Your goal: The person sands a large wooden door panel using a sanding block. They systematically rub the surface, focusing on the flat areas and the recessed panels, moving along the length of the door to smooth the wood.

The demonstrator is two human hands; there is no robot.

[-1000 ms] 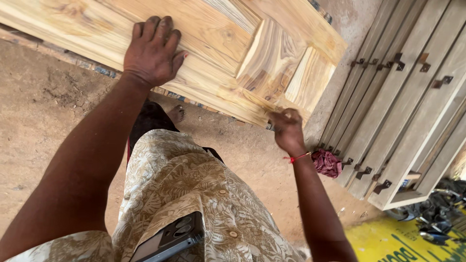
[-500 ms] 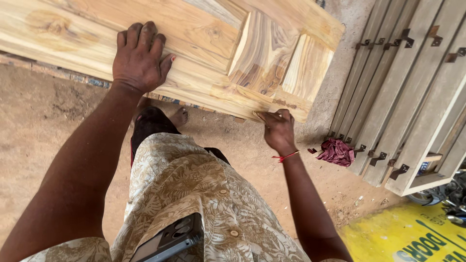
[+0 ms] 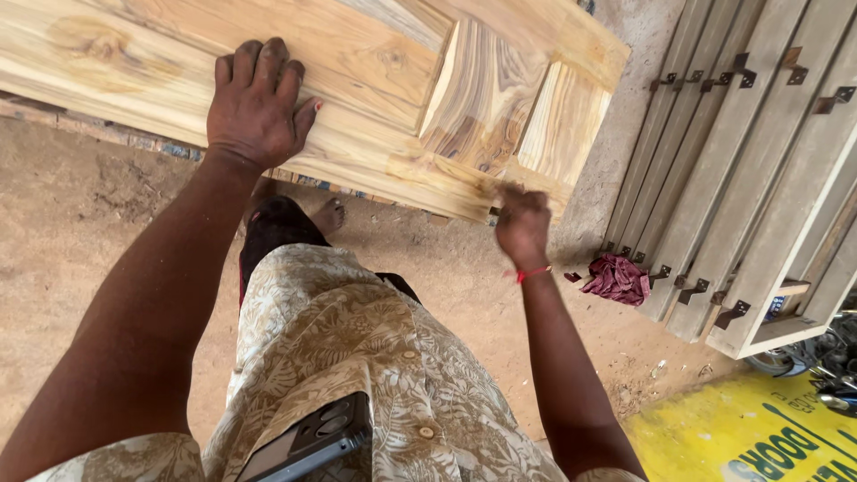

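A pale panelled wooden door with strong grain lies tilted across the top of the view. My left hand rests flat on its lower rail, palm down, holding nothing. My right hand is curled into a fist against the door's lower edge near its corner and is blurred by motion. What its fingers hold, if anything, is hidden. A red thread circles that wrist. A dark phone pokes out of my patterned shirt pocket.
Several grey door frames with metal brackets lean on the right. A crumpled red cloth lies at their foot on the dirt floor. A yellow board is at the bottom right. My bare foot stands under the door.
My right hand has slid back and forth along the door's lower edge, now a little to the right and blurred. My left hand has stayed pressed on the rail.
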